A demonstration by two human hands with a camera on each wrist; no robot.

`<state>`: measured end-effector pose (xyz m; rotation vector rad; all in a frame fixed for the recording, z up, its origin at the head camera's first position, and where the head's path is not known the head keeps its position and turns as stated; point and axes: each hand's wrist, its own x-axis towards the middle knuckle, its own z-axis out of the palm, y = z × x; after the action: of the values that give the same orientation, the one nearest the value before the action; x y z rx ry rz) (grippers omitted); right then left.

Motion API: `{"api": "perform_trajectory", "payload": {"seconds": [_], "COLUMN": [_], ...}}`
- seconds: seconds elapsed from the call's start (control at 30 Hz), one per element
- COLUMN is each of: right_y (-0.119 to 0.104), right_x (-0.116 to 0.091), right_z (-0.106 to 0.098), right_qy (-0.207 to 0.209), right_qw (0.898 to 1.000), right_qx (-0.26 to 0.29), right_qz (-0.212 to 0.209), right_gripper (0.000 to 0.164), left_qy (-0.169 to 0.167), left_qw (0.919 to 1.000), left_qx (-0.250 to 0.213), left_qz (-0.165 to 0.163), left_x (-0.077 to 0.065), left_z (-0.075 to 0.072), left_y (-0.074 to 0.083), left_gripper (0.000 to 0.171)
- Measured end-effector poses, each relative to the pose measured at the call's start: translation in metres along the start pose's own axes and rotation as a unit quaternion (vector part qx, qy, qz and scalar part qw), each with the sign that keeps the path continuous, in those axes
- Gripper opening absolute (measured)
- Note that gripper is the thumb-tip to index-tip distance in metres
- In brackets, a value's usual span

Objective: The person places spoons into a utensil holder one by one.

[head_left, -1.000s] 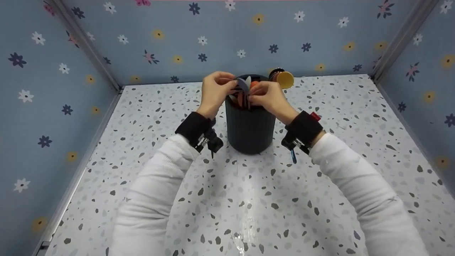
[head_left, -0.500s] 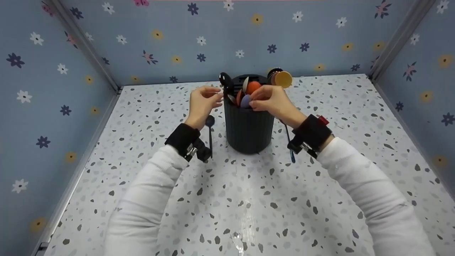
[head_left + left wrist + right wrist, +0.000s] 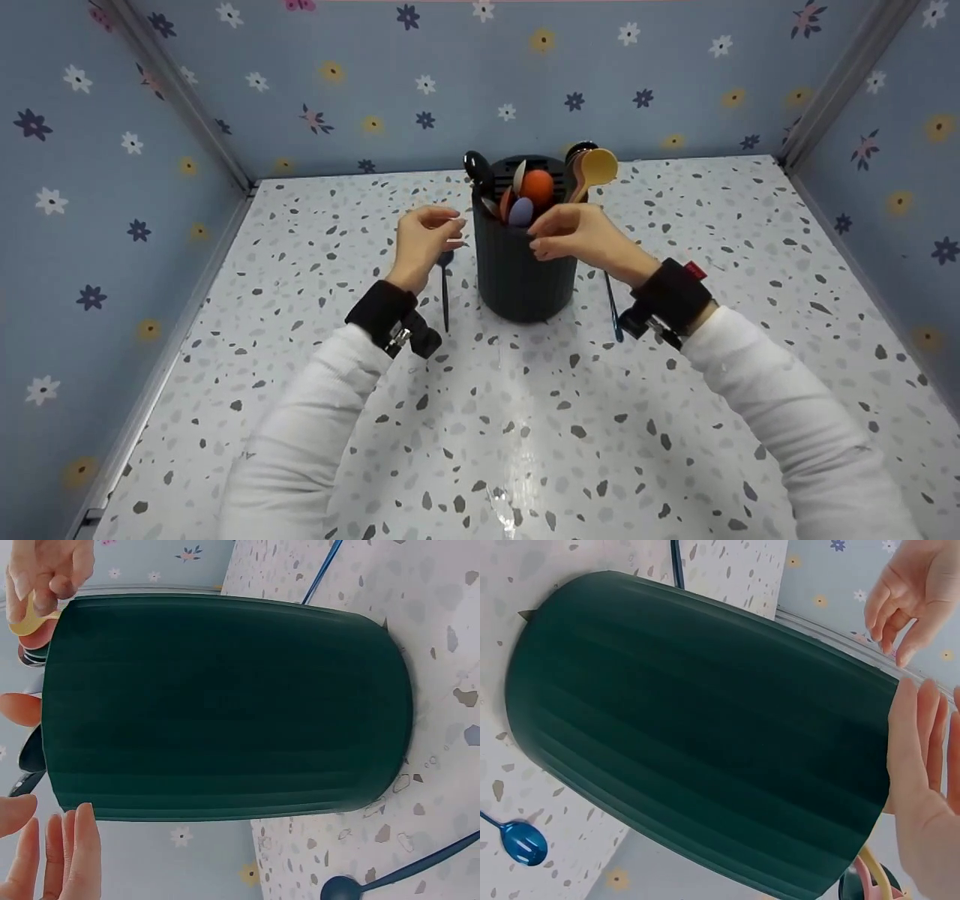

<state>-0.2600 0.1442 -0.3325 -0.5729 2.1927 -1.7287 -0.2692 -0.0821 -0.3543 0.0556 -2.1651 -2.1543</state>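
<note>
A dark green ribbed utensil holder (image 3: 526, 277) stands upright on the table, with several spoons in it. Among them are a purple spoon (image 3: 521, 212), an orange spoon (image 3: 537, 187), a black spoon (image 3: 478, 169) and a yellow spoon (image 3: 600, 166). My left hand (image 3: 424, 244) hovers left of the holder, fingers loosely bent, with nothing in them. In front of the holder's upper right side is my right hand (image 3: 589, 238), its relaxed fingertips overlapping the wall below the rim in the head view. Neither hand holds a spoon.
A dark blue spoon (image 3: 341, 889) lies on the speckled table (image 3: 517, 420) left of the holder. Right of it lies a shiny blue spoon (image 3: 523, 843), its bowl hidden behind my right hand in the head view. Blue flowered panels (image 3: 480, 82) enclose the back and sides.
My left hand has let go of a spoon at the holder's top and drawn back left and down. My right hand has left the purple spoon and lowered toward me; the spoons stay in the holder.
</note>
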Motion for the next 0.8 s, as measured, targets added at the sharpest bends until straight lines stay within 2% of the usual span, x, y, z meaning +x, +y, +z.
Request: {"api": "perform_trajectory", "payload": {"seconds": [0.23,0.33,0.5,0.8], "right_y": [0.012,0.018,0.029,0.052], "right_x": [-0.007,-0.01,-0.013,-0.019], "right_z": [-0.003,-0.005,-0.009,-0.018], "right_qy": [-0.027,-0.034,-0.035,-0.021], "right_qw": [0.999,0.999,0.999,0.998], "right_qx": [-0.023,-0.017,-0.002,-0.003], "right_qz": [0.01,0.012,0.017,0.052], "right_gripper": [0.032,0.032,0.031,0.031], "left_qy": [-0.014,-0.023,-0.027,-0.036], "left_qw": [0.9996,0.9993,0.9989,0.9976], "left_qx": [-0.015,-0.016,-0.012,-0.008], "left_qz": [-0.017,-0.026,-0.036,-0.058], "left_x": [-0.006,-0.009,-0.014,-0.024], "left_z": [0.001,0.002,0.003,0.003], "left_y": [-0.011,-0.017,-0.028,-0.046], "left_gripper": [0.021,0.021,0.019,0.019]}}
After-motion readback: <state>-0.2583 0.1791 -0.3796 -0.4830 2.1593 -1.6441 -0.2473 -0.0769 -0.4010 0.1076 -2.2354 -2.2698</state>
